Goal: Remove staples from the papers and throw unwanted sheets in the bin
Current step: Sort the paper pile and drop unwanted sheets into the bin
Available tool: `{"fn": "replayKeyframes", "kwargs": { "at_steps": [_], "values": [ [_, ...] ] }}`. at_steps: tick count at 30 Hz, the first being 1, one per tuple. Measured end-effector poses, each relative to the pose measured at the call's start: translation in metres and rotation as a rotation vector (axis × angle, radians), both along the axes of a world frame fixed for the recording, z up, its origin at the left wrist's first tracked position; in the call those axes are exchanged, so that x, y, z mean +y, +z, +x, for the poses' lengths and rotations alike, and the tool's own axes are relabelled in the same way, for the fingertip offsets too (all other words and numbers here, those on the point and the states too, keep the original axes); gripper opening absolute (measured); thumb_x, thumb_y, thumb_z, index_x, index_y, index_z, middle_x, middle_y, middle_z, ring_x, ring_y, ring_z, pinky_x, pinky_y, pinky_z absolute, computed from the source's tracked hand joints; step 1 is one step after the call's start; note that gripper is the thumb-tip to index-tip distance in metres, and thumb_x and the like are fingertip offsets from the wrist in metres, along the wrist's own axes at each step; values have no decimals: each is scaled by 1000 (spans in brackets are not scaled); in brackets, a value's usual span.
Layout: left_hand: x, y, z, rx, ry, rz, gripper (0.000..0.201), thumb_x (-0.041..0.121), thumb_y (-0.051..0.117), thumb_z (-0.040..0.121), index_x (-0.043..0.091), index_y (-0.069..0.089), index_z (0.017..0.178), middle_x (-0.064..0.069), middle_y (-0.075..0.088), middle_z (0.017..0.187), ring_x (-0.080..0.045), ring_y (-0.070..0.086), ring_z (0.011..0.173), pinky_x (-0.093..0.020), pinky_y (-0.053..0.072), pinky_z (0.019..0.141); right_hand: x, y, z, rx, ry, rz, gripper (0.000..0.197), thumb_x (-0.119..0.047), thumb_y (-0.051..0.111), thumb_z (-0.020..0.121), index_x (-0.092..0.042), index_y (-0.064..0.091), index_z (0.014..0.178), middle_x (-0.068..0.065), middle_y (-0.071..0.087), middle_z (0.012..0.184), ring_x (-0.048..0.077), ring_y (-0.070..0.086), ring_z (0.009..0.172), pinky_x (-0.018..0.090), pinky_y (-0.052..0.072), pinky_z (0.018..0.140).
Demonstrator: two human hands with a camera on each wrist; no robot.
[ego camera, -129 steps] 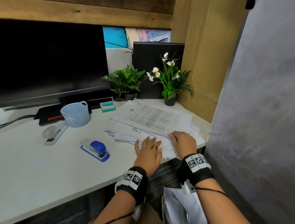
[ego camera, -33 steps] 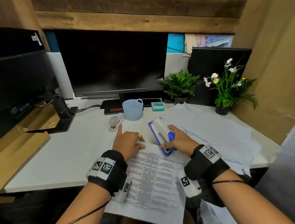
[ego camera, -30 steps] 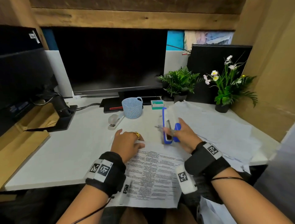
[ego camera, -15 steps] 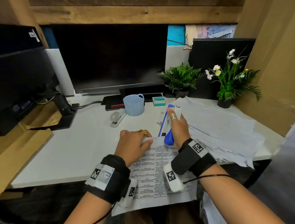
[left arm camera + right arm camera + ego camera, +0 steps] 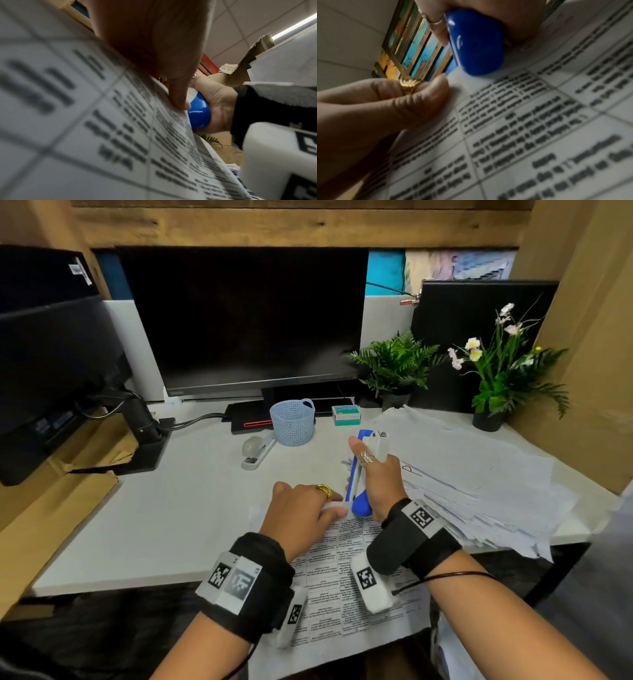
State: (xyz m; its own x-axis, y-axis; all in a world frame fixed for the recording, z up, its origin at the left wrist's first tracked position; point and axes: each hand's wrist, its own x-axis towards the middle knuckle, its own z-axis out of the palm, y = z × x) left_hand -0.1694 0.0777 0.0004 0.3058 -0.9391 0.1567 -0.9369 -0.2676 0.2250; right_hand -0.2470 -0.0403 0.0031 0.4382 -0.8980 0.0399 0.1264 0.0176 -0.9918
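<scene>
- Staple removal is in hand: the right hand (image 5: 380,477) has its fingers wrapped round the blue stapler (image 5: 359,501), stood on end with its blue end at the top edge of the printed sheet (image 5: 342,570).
- The left hand (image 5: 301,515) holds that sheet's top corner on the worktop (image 5: 171,508), thumb against curled fingers.
- Next, probably: work the stapler's end under the staple and lever, keeping the paper pinned.
</scene>
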Motion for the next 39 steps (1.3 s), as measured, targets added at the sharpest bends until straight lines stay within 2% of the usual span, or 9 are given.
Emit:
{"fn": "replayKeyframes", "kwargs": {
  "at_steps": [5, 9, 12, 16, 19, 25, 30, 33, 39],
  "values": [
    [-1, 1, -8, -39, 31, 26, 40, 47, 36, 97, 24, 51, 68, 7, 56, 70, -16, 49, 73, -31, 26, 83, -1, 2, -1, 36, 91, 47, 40, -49, 70, 74, -12, 65, 89, 13, 64, 74, 31, 61, 73, 53, 53, 83],
    [-1, 1, -5, 2, 86, -43, 41, 46, 38, 97, 25, 49, 64, 3, 63, 76, -18, 52, 74, -32, 27, 84, -4, 2, -4, 99, 117, 17, 55, -62, 65, 70, -12, 65, 92, 21, 68, 86, 39, 66, 82, 53, 53, 85],
    [-3, -1, -8, -15, 104, -65, 50, 46, 39, 97, 23, 34, 53, 6, 45, 56, -16, 44, 65, -31, 27, 80, -4, -2, -3, 116, 63, -74, 35, -56, 63, 79, -21, 62, 75, 9, 67, 78, 32, 64, 80, 43, 54, 84],
    [-4, -5, -8, 17, 108, -86, 48, 47, 40, 96, 20, 45, 57, 6, 37, 51, -15, 44, 61, -29, 25, 77, -2, -7, 0, 104, 23, -145, 25, -43, 59, 87, -21, 63, 76, 5, 67, 83, 23, 63, 82, 39, 51, 83],
    [-3, -7, -7, 29, 107, -106, 51, 44, 42, 97, 23, 34, 51, 7, 34, 50, -11, 38, 56, -28, 23, 76, 2, -11, 3, 96, 5, -176, 35, -42, 59, 87, -8, 65, 80, 6, 65, 77, 20, 60, 73, 37, 50, 77],
    [1, -10, -7, 36, 113, -106, 51, 44, 41, 97, 25, 31, 51, 7, 33, 50, -13, 40, 58, -31, 29, 81, 6, -18, 5, 61, 6, -178, 30, -38, 59, 88, -13, 58, 71, -1, 58, 64, 12, 55, 61, 27, 46, 64],
    [1, -16, -4, 65, 95, -49, 47, 49, 45, 94, 25, 40, 54, 8, 44, 57, -9, 41, 59, -30, 28, 81, 7, -30, 8, 31, 1, -160, 25, -38, 63, 86, -18, 58, 71, 3, 61, 68, 21, 60, 69, 35, 49, 71],
    [-1, -17, -2, 125, 80, 29, 38, 57, 56, 83, 20, 62, 78, 9, 53, 71, -12, 47, 70, -30, 29, 82, 9, -34, 8, 42, 10, -138, 30, -38, 65, 85, -16, 56, 67, 7, 58, 65, 23, 57, 65, 40, 48, 70],
    [-3, -21, -4, 16, 104, 47, 40, 59, 54, 84, 20, 54, 77, 10, 43, 60, -15, 48, 71, -30, 30, 86, 12, -40, 12, 64, 11, -61, 36, -50, 66, 77, -14, 61, 73, 21, 65, 78, 38, 63, 78, 48, 52, 80]
  ]
}}
